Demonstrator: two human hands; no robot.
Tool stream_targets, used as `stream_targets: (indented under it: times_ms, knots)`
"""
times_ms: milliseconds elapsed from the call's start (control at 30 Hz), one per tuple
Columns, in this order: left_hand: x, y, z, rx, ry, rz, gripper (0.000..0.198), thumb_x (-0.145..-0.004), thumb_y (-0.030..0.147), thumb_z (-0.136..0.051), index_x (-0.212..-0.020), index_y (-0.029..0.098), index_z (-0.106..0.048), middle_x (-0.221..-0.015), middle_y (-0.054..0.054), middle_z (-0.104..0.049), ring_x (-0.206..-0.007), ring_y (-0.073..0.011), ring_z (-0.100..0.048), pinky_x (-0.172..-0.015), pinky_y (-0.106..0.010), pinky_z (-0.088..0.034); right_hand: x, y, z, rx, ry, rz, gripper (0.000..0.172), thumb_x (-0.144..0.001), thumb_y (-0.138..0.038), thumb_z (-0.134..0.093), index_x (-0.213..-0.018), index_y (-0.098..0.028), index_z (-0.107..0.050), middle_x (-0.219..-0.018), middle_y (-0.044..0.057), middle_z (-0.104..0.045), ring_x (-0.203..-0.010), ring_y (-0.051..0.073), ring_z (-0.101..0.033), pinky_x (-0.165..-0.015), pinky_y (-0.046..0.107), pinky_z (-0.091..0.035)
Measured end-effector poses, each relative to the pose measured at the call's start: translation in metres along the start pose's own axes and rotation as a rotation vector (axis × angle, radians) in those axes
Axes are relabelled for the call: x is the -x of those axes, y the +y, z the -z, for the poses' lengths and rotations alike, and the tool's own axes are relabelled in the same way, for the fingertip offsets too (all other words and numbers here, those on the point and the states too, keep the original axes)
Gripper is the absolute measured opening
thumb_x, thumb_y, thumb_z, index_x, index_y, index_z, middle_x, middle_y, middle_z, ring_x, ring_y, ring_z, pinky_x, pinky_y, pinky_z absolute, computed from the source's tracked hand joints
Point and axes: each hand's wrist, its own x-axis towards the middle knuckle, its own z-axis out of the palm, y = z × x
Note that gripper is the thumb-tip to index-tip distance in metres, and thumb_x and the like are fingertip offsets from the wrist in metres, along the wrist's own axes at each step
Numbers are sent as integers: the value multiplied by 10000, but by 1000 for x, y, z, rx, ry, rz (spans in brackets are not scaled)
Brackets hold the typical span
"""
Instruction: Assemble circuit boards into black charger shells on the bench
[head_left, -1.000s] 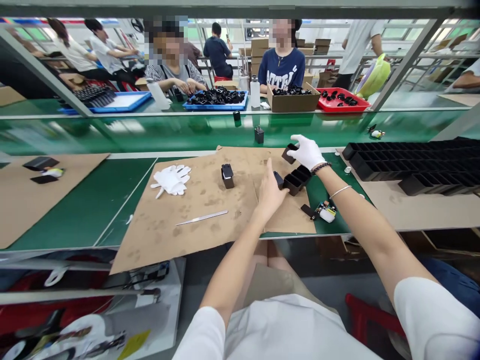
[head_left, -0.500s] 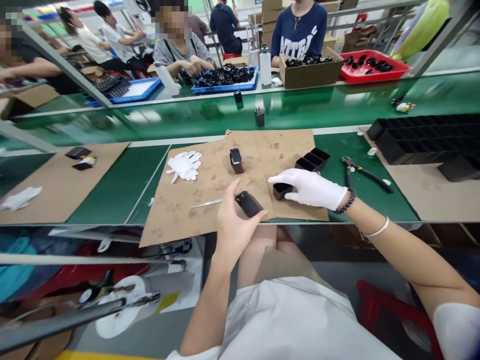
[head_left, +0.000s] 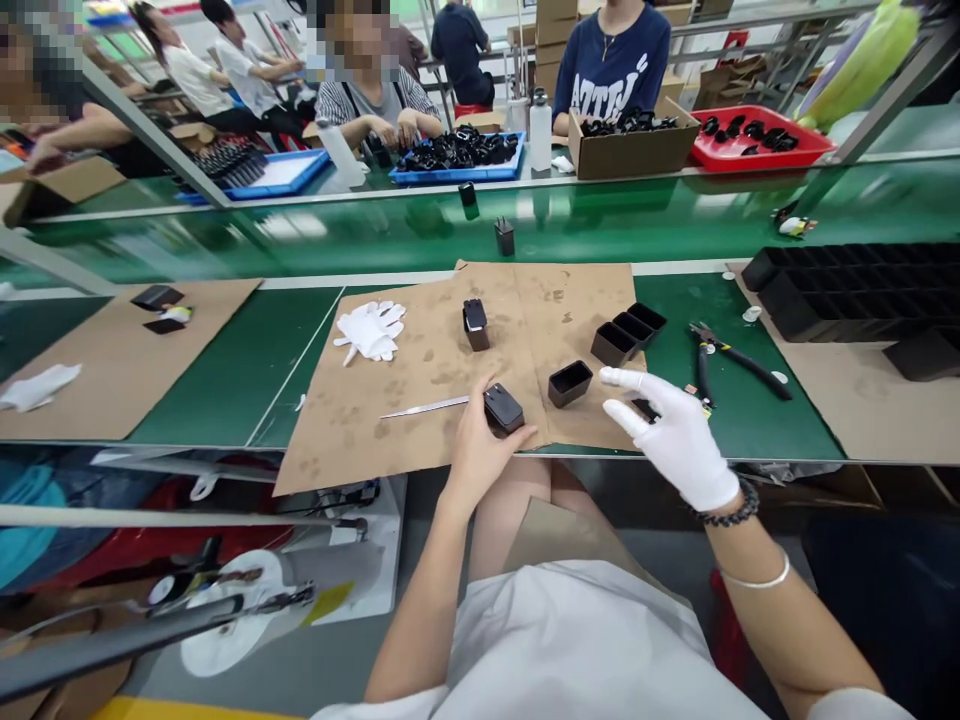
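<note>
My bare left hand (head_left: 484,440) grips a black charger plug (head_left: 504,408) near the front of the brown cardboard sheet (head_left: 420,390). My right hand (head_left: 679,435), in a white glove, is open, thumb and fingers apart, over a dark piece (head_left: 645,408) it partly hides. Just left of its fingertips stands an open black plastic case (head_left: 570,384). Several joined open cases (head_left: 628,334) lie behind. Another black plug (head_left: 475,325), its cover seemingly part-lifted, stands on the cardboard. A thin metal blade (head_left: 427,408) points toward my left hand.
Cutting pliers (head_left: 739,362) lie right of my glove, with black cases (head_left: 847,290) in rows beyond. White gloves (head_left: 370,331) rest on the cardboard. Along the green conveyor belt (head_left: 360,235) stand black plugs (head_left: 505,237); co-workers sit behind it beside a blue tray (head_left: 457,176).
My right hand has drawn back to the right from the single open case, which now stands free. The charger plug stays in my left hand, turned slightly. Plugs on the belt have shifted left.
</note>
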Motion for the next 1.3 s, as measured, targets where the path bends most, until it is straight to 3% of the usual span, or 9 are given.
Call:
stream_targets:
  times_ms: [233,400,600,733,833,933,1067,1200,1300]
  knots:
    - [-20,-6,2,-2,-18,-9,718,-730,287,-832,-1366,239,-501,-1356,-120,-650,-1254,-309,-641,-1047,-476,-547,47,-19,-26,17,105,51,245,-986,-226,-562,-1136,-338,-720,-1111,16,-783,-1035,217,-748,-945,414,-638]
    - [-50,3,-2,-156,51,-82,893,-726,222,-830,-1500,203,-387,-1533,-196,-492,-1442,-383,-477,-1207,-581,-384,62,6,6,288,318,-46,309,-981,-164,-530,-1195,-303,-705,-1175,64,-758,-1120,235,-719,-1028,435,-601]
    - [-14,34,-25,-153,226,-532,696,-870,252,-708,-1489,252,-389,-1510,-148,-455,-1507,-307,-385,-1273,-512,-304,34,46,72,709,-194,58,579,-885,29,-413,-1352,-230,-639,-1474,75,-611,-1438,331,-504,-1127,564,-485]
    - [-10,43,-50,-161,79,-387,696,-842,312,-747,-1453,234,-424,-1384,-143,-537,-1327,-304,-559,-1132,-484,-477,5,50,85,837,-466,228,419,-932,-34,-478,-1227,-215,-714,-1286,92,-728,-1333,332,-592,-1132,563,-421]
    - [-17,45,-63,-167,34,-191,644,-795,328,-792,-1364,221,-509,-1206,-106,-614,-1043,-262,-676,-949,-436,-573,-9,48,86,892,-497,231,264,-980,-212,-540,-1141,-206,-748,-1110,110,-774,-1075,292,-708,-1018,463,-480]
    - [-17,48,-68,-108,-39,-151,790,-725,392,-860,-1400,236,-482,-1284,-121,-594,-1062,-267,-669,-919,-421,-581,-13,48,86,954,-481,104,368,-983,-379,-570,-1257,-172,-701,-966,132,-780,-928,302,-731,-840,405,-521]
    - [-16,45,-64,3,-168,-156,914,-705,371,-875,-1481,290,-400,-1392,-121,-555,-1022,-224,-684,-873,-370,-594,-10,51,81,861,-483,146,479,-904,-286,-670,-1373,-203,-615,-1238,132,-727,-1074,305,-705,-851,379,-530]
    - [-24,40,-60,54,-285,-101,700,-707,266,-861,-1339,228,-562,-1047,-56,-696,-729,-163,-652,-709,-323,-585,-16,57,74,797,-485,120,341,-902,-271,-644,-1239,-260,-690,-1175,80,-740,-965,254,-718,-771,322,-526]
    - [-24,45,-60,67,-228,-106,576,-647,248,-897,-1159,193,-640,-898,-17,-666,-674,-145,-607,-637,-288,-549,-24,61,70,777,-496,92,383,-912,-262,-606,-1288,-271,-681,-1124,71,-744,-900,230,-713,-765,310,-520]
